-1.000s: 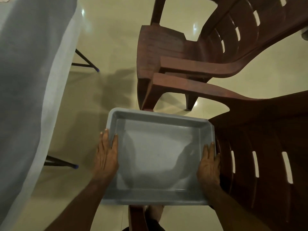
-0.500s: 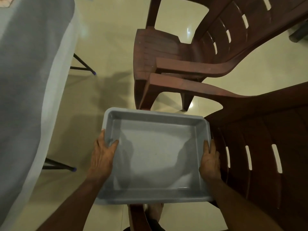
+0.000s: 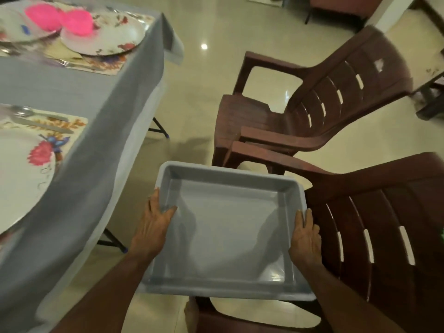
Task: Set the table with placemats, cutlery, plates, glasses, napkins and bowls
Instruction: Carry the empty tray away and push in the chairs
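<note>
Two hands hold an empty grey tub (image 3: pixel 230 239) by its side walls, above the floor (image 3: pixel 192 97) between the tabletop (image 3: pixel 79 92) and the brown chairs. The left hand (image 3: pixel 153 227) clasps the left wall, thumb hooked inside the rim and fingers down the outside. The right hand (image 3: pixel 306 239) presses flat against the right wall, its grip closed on the rim. The tub sits level, its near edge over an armrest (image 3: pixel 206 313) at the bottom of the view.

Right of the tub stands the near chair (image 3: pixel 374 212), its slatted back just beside the right hand. A far chair (image 3: pixel 312 111) faces left beyond it, its arm close to the tub's far edge.

On the left, the tabletop wears a grey cloth. Near the left edge lies a floral placemat (image 3: pixel 72 123) carrying a flowered plate (image 3: pixel 21 171), with a spoon (image 3: pixel 24 111) and a knife (image 3: pixel 45 126) on the far side of the plate. At the far end a second placemat (image 3: pixel 103 64) carries a plate (image 3: pixel 115 37) with a pink bowl (image 3: pixel 77 21) on it; another pink bowl (image 3: pixel 40 12) sits on a third plate (image 3: pixel 14 27) to its left. These far pieces are blurred.
</note>
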